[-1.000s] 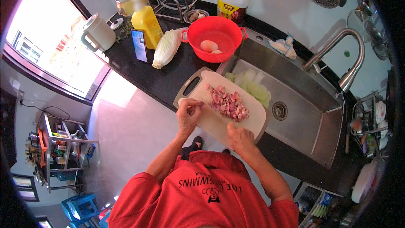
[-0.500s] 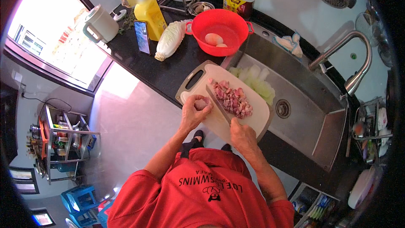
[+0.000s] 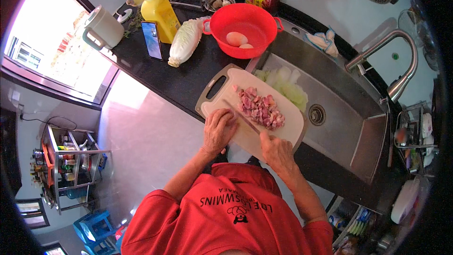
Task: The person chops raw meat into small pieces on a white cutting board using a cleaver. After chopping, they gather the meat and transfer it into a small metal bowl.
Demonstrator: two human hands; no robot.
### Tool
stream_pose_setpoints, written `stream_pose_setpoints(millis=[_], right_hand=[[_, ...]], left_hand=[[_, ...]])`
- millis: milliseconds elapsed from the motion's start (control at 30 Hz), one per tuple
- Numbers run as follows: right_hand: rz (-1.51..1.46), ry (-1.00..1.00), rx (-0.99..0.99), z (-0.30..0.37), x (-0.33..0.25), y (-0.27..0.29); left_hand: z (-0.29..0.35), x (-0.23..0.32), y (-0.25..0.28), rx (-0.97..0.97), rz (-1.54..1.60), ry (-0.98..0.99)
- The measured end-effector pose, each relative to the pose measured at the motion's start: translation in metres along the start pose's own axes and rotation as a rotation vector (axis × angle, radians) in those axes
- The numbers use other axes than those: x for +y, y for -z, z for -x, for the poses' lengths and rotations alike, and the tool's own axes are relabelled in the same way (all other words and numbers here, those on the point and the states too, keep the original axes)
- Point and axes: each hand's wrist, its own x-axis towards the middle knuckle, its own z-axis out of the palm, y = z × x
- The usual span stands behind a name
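Note:
My right hand grips the handle of a kitchen knife. The blade lies over a white cutting board with a grey handle end. Curled beside the blade, my left hand presses a piece of raw meat against the board; the fingers cover most of that piece. To the right of the knife is a heap of chopped raw meat. The board bridges the black counter and the sink's near edge.
Past the board, pale green vegetable pieces lie in the steel sink. A red colander holds two egg-like items. Left of it are a Chinese cabbage, an upright phone and a yellow bottle. A curved faucet rises at right.
My left hand has turned palm-down, its fingers now over the meat piece it pinched before. The knife blade has tilted lower beside those fingers. The view has shifted slightly.

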Motion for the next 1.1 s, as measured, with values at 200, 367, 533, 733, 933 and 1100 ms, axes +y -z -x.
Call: stream_pose_setpoints(millis=[200,367,533,733,933,1100], right_hand=[[0.162,0.128,-0.023,0.001,-0.002,0.005],[0.102,0.142,-0.054,-0.009,-0.003,0.002],[0.099,0.121,-0.066,-0.032,-0.018,-0.004],[-0.003,0.202,0.042,-0.072,-0.029,-0.018],[0.087,0.165,-0.019,-0.082,-0.032,-0.027],[0.069,0.112,-0.041,-0.036,-0.008,-0.01]], left_hand=[[0.006,-0.011,-0.003,-0.068,0.06,0.029],[0.003,-0.012,0.0,-0.113,0.144,0.083],[0.007,-0.018,-0.005,-0.074,0.147,0.087],[-0.002,-0.014,-0.001,-0.068,0.164,0.068],[0.001,-0.014,-0.002,-0.075,0.148,0.101],[0.002,-0.014,-0.003,0.016,0.155,0.05]])
